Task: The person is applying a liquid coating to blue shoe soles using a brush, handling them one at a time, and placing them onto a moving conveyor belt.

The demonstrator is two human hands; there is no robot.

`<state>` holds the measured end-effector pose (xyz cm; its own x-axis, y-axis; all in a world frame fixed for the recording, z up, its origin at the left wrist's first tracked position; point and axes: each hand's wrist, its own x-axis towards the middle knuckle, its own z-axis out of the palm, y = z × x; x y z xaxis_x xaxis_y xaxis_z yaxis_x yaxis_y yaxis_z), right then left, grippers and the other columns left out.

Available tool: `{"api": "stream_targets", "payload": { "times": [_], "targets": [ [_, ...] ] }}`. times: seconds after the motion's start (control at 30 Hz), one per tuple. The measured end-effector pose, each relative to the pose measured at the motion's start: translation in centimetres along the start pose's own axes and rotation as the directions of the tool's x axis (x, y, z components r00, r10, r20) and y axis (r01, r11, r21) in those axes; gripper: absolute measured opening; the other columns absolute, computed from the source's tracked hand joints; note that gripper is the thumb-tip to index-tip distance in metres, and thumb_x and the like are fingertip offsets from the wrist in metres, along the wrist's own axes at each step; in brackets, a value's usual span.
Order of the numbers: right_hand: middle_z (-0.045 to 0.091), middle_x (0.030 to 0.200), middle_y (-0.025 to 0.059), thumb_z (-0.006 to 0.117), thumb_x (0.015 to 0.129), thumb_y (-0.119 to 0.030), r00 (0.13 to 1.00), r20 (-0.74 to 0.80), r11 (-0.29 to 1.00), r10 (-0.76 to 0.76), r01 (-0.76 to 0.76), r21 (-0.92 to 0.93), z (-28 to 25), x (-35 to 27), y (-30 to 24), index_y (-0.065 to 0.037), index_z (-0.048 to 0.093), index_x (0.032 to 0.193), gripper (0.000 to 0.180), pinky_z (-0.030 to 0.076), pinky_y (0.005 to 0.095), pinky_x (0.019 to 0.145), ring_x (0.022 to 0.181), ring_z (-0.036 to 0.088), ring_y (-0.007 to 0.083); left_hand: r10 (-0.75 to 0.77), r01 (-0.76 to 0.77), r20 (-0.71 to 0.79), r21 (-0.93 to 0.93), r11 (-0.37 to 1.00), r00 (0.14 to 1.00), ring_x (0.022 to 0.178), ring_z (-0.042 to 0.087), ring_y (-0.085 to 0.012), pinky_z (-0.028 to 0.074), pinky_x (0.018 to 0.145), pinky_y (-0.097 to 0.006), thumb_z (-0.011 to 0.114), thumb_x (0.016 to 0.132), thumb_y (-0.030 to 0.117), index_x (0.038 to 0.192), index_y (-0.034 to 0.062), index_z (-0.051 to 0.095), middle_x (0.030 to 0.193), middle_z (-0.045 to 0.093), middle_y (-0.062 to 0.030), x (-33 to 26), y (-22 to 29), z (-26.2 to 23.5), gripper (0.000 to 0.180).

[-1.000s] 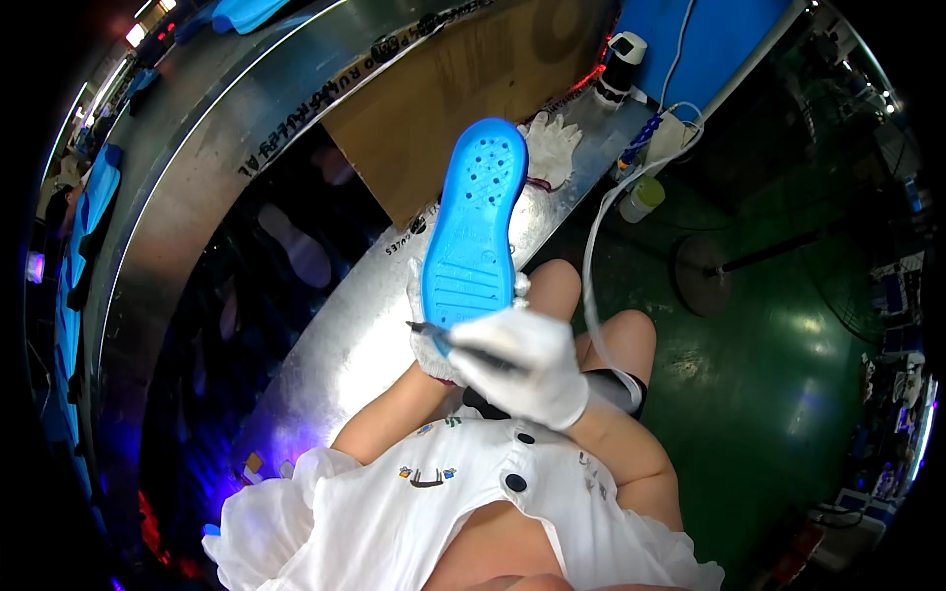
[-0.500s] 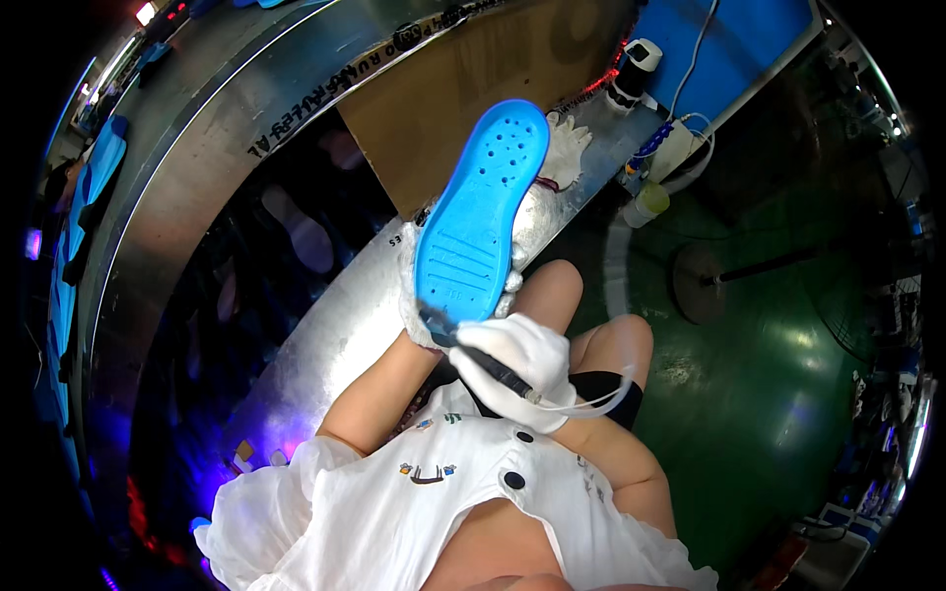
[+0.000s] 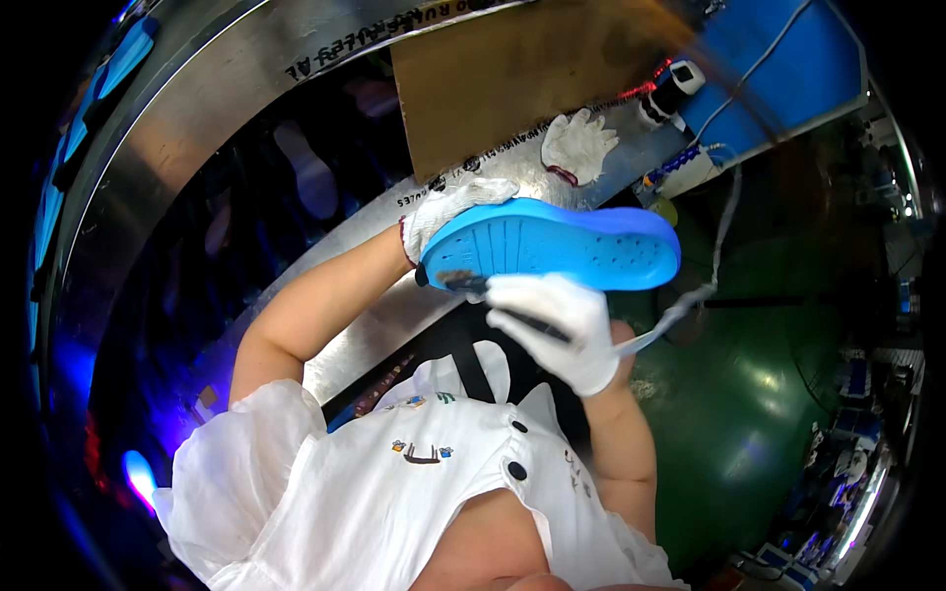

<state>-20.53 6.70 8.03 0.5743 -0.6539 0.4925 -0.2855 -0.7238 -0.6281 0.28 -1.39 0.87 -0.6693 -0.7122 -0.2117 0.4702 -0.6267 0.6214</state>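
Note:
A bright blue shoe sole [image 3: 562, 244] lies almost level before me, its heel to the left and its toe with small holes to the right. My left hand [image 3: 441, 211], in a white glove, grips it at the heel; some of its fingers are hidden behind the sole. In my right hand [image 3: 564, 323], also gloved in white, is a dark-handled brush [image 3: 461, 282] with a pale tube [image 3: 680, 313] trailing from it. The brush's blurred bristles are at the lower edge of the heel; whether they touch cannot be made out.
Beyond the sole, a spare white glove [image 3: 579, 148] rests on a metal ledge [image 3: 370, 320] near a brown cardboard sheet [image 3: 522, 79]. A black-and-white device [image 3: 675, 93] stands at the back right. Pale soles [image 3: 305, 172] lie in the dark recess to the left.
The sole has turned clockwise, from upright to nearly level with its toe to the right. My right hand has moved slightly right and up with the brush, still at the heel.

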Motion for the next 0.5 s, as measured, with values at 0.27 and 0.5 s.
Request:
{"api": "stream_targets", "payload": {
  "times": [0.27,0.5],
  "targets": [
    [0.071,0.101,0.0107,0.077,0.073,-0.001,0.996,-0.062,0.998,0.068,-0.067,0.015,-1.3,0.3,-0.1,-0.006,0.072,0.093,0.022,0.054,0.0302,0.067,0.077,0.067,0.0245,0.164,-0.187,0.103,0.283,0.941,0.981,0.089,0.067,-0.0145,0.055,0.079,-0.029,0.065,0.091,0.029,0.107,0.0051,0.069,0.102,0.07,-0.0083,-0.2,2.4,2.0,0.029],
    [0.071,0.106,0.005,0.07,0.073,-0.009,0.995,-0.092,0.995,-0.044,0.035,-0.094,-1.6,0.2,0.0,-0.012,0.071,0.101,0.029,0.048,0.0293,0.053,0.061,0.058,0.0184,0.168,-0.172,0.037,0.281,0.944,0.985,0.089,0.067,-0.0145,0.056,0.079,-0.031,0.067,0.09,0.032,0.106,0.0064,0.071,0.1,0.07,-0.0073,-0.7,3.2,2.7,0.031]
  ]
}}
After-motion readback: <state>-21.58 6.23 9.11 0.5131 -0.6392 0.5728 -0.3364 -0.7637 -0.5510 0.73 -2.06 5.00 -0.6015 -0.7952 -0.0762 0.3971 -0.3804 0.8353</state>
